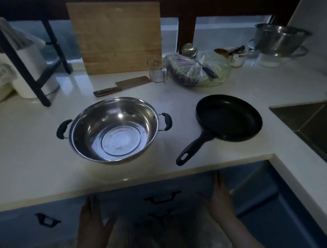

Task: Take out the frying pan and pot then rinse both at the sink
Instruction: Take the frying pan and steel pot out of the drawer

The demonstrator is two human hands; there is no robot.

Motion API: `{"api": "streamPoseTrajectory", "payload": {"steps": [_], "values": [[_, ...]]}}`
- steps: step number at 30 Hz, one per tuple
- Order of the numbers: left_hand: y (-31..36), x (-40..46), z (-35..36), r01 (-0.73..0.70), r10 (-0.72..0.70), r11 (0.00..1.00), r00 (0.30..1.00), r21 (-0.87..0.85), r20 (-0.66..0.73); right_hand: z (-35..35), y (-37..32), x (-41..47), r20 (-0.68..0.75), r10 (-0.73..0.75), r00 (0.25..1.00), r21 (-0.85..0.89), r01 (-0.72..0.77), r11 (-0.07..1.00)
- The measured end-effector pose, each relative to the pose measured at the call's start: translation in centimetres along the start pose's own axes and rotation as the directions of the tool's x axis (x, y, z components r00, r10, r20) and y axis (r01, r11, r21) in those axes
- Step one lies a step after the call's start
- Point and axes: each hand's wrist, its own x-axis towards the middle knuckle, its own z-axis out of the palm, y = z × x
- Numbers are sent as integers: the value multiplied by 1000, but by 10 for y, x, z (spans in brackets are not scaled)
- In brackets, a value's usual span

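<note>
Pale surface (223, 166) under a dim window, steel pot (114, 129) left, black frying pan (229, 117) right near the sink (310, 120), no readable writing, my left hand (92, 226) and right hand (221, 200) open with fingers straight, holding nothing, low by the cabinet fronts.

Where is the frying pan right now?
In the head view, the frying pan sits on the white countertop, right of the steel pot and left of the sink, its handle pointing toward the counter's front edge.
</note>
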Motion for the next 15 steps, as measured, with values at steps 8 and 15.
{"api": "streamPoseTrajectory", "payload": {"steps": [8, 15], "values": [[11, 17, 0, 46, -43, 995, 998, -92, 39, 7, -5, 13, 27, 30, 999, -70, -28, 997], [16, 15, -14, 151, -151, 988, 988, -1, 7, -2, 0, 17, 94, 24, 995, -100, -14, 995]]}}
